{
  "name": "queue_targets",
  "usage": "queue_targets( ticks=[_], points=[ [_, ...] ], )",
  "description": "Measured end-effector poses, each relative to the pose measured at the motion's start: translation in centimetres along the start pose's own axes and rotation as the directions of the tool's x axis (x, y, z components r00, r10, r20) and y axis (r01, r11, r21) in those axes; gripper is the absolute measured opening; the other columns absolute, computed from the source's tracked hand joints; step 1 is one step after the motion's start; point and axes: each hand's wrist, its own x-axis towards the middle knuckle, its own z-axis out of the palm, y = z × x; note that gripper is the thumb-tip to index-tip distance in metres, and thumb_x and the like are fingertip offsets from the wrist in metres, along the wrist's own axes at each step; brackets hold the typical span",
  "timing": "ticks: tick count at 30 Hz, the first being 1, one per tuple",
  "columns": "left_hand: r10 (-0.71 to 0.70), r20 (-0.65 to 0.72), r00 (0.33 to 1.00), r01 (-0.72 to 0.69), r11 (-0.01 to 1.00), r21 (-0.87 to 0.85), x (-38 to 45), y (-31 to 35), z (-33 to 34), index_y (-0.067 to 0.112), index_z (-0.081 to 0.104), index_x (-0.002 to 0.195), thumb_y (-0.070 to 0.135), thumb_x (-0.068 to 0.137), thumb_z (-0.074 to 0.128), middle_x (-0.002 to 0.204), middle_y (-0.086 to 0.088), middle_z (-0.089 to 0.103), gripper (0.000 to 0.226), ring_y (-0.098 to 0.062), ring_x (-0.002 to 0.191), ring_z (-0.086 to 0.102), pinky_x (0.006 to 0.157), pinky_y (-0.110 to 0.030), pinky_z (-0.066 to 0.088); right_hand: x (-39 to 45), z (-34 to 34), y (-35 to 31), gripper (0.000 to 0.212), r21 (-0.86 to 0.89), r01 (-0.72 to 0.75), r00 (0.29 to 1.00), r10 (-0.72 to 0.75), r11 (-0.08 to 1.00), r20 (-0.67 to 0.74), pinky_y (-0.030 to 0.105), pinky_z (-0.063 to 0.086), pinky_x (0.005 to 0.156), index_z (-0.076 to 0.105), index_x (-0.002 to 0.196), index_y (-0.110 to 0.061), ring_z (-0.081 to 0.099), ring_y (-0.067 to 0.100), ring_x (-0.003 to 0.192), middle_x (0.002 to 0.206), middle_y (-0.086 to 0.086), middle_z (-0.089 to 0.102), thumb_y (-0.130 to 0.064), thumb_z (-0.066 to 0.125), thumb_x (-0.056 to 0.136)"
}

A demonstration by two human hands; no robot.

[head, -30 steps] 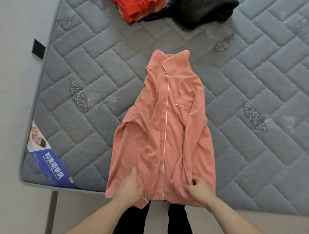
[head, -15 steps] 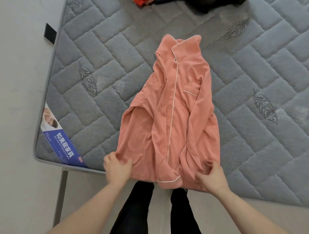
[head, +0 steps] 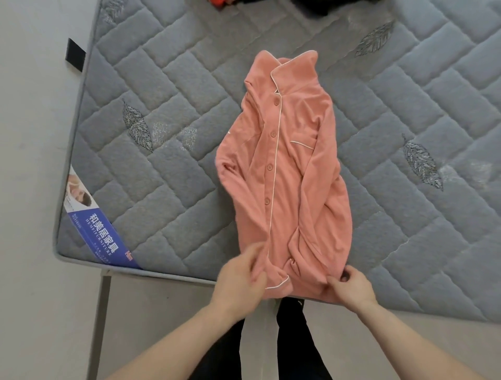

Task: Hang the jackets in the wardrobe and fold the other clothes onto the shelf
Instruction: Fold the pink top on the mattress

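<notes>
The head view looked down on a pink button-up shirt [head: 292,173] that lay flat on a grey quilted mattress [head: 162,108], collar pointing away from the person and hem at the near edge. White piping ran down its front placket and along a chest pocket, and both sleeves were folded in over the body, so the shirt formed a narrow strip. The left hand [head: 241,276] gripped the lower left part of the hem, its fingers curled into the fabric beside the piped corner; the hand was blurred, so the exact finger placement could not be told. The right hand [head: 352,287] pinched the lower right corner of the hem, thumb and fingers closed on a fold of cloth at the mattress edge. Both forearms reached in from the bottom of the view, above dark trousers. A blue label [head: 105,238] with white characters was on the near left corner of the mattress. At the far edge, scraps of an orange garment [head: 217,3] and a black garment [head: 317,6] were just visible. A pale floor [head: 29,190] lay to the left of the mattress.
</notes>
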Motion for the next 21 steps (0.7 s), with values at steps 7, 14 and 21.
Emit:
queue_targets(
  ticks=[7, 14, 21],
  points=[
    [-0.188, 0.501, 0.845, 0.007, 0.94, 0.341, 3.7, 0.0, 5.3, 0.026, 0.024, 0.162, 0.033, 0.099, 0.052, 0.148, -0.006, 0.056, 0.069, -0.029, 0.134, 0.052, 0.107, -0.034, 0.043, -3.5, -0.2, -2.3, 0.039, 0.26, 0.302, 0.952, -0.275, 0.917, -0.135, 0.016, 0.047, 0.047, 0.064, 0.093, -0.035, 0.066, 0.008, 0.051, 0.069, -0.003, 0.066, 0.0, 0.057, 0.075],
    [-0.273, 0.14, 0.952, 0.258, 0.959, 0.12, 4.9, -1.5, 0.1, 0.036, 0.073, 0.095, 0.031, 0.086, 0.052, 0.091, 0.015, 0.073, 0.023, -0.01, 0.085, 0.066, 0.076, -0.029, 0.051, -5.5, 3.6, -3.8, 0.065, 0.027, 0.597, 0.802, -0.597, 0.802, -0.002, 0.018, 0.048, 0.09, 0.066, 0.129, -0.037, 0.059, -0.01, 0.097, 0.111, -0.029, 0.064, -0.008, 0.057, 0.071],
    [-0.33, 0.139, 0.933, 0.314, 0.941, 0.128, 5.5, -3.9, -3.2, 0.032, 0.073, 0.1, 0.016, 0.09, 0.059, 0.083, 0.009, 0.073, 0.024, 0.0, 0.074, 0.062, 0.075, -0.023, 0.05, -4.8, 7.9, -6.4, 0.059, -0.181, 0.494, 0.845, -0.421, 0.851, 0.33, 0.034, 0.046, 0.093, 0.047, 0.146, -0.039, 0.06, 0.024, 0.118, 0.122, -0.003, 0.061, -0.031, 0.054, 0.087]
  ],
)
